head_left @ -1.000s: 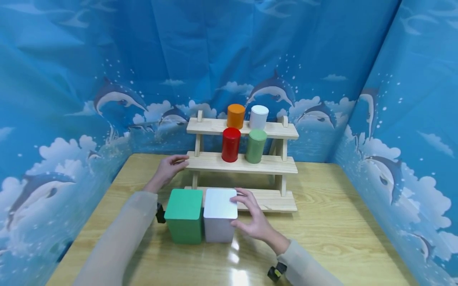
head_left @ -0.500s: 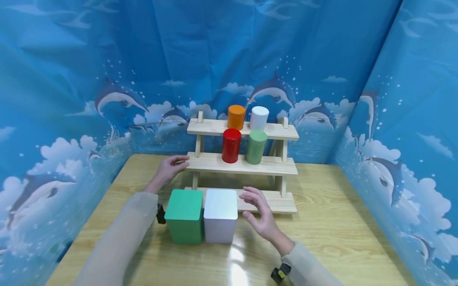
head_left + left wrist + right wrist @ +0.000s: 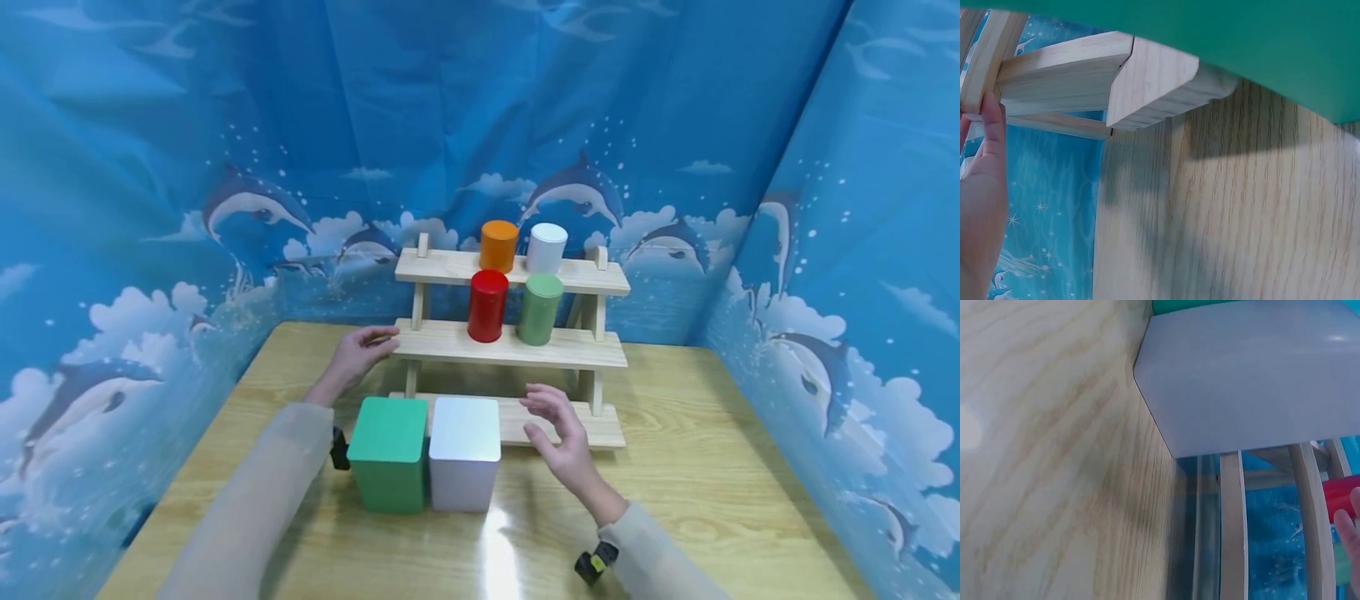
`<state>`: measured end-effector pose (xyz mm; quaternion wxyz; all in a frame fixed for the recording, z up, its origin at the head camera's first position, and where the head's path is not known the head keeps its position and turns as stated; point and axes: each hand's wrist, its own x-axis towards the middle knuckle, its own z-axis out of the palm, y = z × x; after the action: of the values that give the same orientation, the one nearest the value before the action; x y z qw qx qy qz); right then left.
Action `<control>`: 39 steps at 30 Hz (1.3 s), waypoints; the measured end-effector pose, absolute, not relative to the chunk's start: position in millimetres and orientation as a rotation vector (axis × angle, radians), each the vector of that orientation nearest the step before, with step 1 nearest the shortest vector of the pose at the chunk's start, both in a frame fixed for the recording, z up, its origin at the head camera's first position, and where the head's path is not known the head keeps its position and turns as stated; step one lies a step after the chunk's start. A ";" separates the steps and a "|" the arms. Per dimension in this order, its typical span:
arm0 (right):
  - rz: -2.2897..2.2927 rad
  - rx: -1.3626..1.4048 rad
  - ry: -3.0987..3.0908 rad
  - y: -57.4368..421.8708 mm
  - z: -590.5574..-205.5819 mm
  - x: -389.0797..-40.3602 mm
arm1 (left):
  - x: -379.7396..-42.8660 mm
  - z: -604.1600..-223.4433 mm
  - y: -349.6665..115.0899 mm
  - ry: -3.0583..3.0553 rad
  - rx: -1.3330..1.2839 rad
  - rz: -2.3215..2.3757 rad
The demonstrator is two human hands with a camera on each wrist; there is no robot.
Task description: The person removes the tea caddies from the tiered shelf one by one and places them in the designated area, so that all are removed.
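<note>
My left hand point(image 3: 355, 357) pinches the left end of the middle board of a three-tier wooden display stand point(image 3: 450, 343); the left wrist view shows its fingertips on that board point(image 3: 988, 69). To the right of a white box point(image 3: 463, 454), my right hand point(image 3: 564, 442) hovers apart from it, fingers loosely bent and holding nothing. A green box point(image 3: 387, 454) stands beside the white one, both in front of the bottom tier. Red point(image 3: 487, 307) and light green point(image 3: 540, 310) canisters stand on the middle tier, orange point(image 3: 498, 247) and white point(image 3: 546, 248) ones on top.
The stand and boxes rest on a wood-grain table point(image 3: 675, 467). Blue curtains with dolphins point(image 3: 480, 108) enclose the back and sides. The boxes hide part of the bottom tier. Each wrist carries a small black camera point(image 3: 596, 562).
My right hand has let go of the white box and drawn away to the right. My left hand stays at the stand's middle board. The boxes and canisters stay put.
</note>
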<state>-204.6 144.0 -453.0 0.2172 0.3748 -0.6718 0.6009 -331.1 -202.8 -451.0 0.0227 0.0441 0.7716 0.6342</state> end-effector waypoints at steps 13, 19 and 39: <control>1.688 0.873 -1.874 150.5 -441.9 -211.6 | -333.2 -454.8 -202.3 2.398 0.158 1.975; 1.656 0.816 -1.927 154.2 -437.8 -216.7 | -332.2 -454.3 -203.2 2.373 0.168 2.006; 1.476 0.671 -2.075 170.4 -422.8 -239.4 | -332.8 -456.9 -204.0 2.377 0.162 2.010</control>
<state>-239.4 170.4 -422.8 0.2515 0.2466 -0.7626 0.5425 -332.8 -204.0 -456.9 0.0122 0.0518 0.7624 0.6449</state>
